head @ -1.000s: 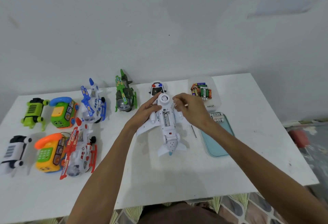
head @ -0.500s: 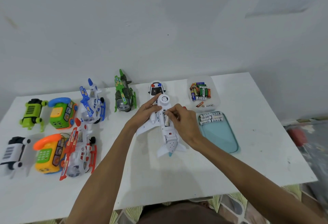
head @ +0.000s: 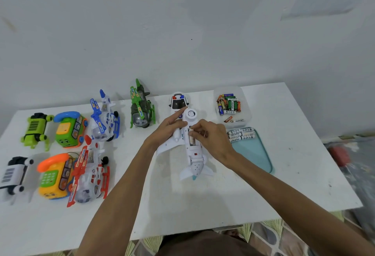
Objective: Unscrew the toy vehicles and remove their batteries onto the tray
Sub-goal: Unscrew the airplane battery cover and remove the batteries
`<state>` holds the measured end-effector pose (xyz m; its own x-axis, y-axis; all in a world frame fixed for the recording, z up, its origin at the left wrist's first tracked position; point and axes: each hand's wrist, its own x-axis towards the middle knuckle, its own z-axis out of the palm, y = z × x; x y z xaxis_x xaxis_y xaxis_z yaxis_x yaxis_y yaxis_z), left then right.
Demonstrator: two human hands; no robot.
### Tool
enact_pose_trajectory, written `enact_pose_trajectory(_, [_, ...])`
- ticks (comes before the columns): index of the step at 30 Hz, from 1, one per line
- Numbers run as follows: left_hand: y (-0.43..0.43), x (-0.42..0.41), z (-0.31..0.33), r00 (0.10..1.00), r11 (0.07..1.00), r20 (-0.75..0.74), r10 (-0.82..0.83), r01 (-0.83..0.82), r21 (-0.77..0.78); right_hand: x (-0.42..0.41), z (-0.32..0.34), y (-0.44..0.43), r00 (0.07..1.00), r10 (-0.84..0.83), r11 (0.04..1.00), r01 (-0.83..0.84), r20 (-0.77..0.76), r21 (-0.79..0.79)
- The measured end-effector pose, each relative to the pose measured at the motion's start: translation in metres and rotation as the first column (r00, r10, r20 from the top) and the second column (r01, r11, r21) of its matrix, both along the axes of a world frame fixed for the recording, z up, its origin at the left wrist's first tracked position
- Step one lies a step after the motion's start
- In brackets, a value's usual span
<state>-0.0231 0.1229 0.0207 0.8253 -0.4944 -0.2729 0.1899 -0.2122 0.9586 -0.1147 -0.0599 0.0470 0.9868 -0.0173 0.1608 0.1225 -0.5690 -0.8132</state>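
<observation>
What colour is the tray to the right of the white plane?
The tray is pale teal; the head view, the only one, shows it clearly.

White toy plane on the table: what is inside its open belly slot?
What looks like one battery lies in the slot of the white toy plane. The right hand's fingertips pinch its far end and hide the slot there.

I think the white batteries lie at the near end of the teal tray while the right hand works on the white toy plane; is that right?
No: the head view shows the white batteries at the far end of the teal tray; the right hand does work on the white toy plane.
</observation>
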Motion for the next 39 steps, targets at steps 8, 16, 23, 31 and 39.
enact_pose_trajectory(8, [-0.005, 0.004, -0.002, 1.000, 0.999, -0.008, -0.020, 0.020, 0.030, 0.006, 0.001, 0.000, 0.997, -0.072, 0.994, 0.073, -0.017, 0.082])
enact_pose_trajectory(16, [-0.002, 0.003, -0.002, 1.000, 0.999, -0.007, -0.003, 0.003, 0.035, 0.004, -0.001, 0.004, 0.993, -0.114, 0.988, 0.111, 0.019, 0.108])
enact_pose_trajectory(23, [-0.004, 0.004, -0.002, 1.000, 0.999, -0.002, 0.005, -0.005, 0.047, 0.005, -0.003, 0.002, 0.998, -0.061, 0.994, 0.064, 0.030, -0.085])
enact_pose_trajectory(31, [-0.005, -0.007, -0.003, 0.999, 0.998, -0.028, 0.030, -0.028, 0.058, 0.010, 0.007, -0.012, 0.955, 0.240, 0.832, -0.295, -0.173, -0.471])
enact_pose_trajectory(39, [0.001, -0.008, -0.001, 1.000, 0.999, -0.025, 0.005, -0.004, 0.044, 0.009, -0.013, -0.013, 0.958, 0.273, 0.894, -0.216, 0.094, -0.393])
